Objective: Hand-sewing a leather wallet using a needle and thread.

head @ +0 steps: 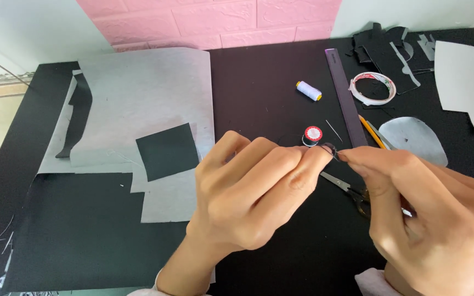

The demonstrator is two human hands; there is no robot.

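Above the black surface [281,71], we pinch a thin dark thread [333,149] between the closed fingertips of our left hand [248,192] and right hand [429,214], just in front of a small black spool [312,135], with scissors [346,189] lying beneath our hands.

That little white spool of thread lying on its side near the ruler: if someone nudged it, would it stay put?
Probably not: the white spool lies on its round side on the flat black table, so it would likely roll. It looks small, so probably light and easy to pinch.
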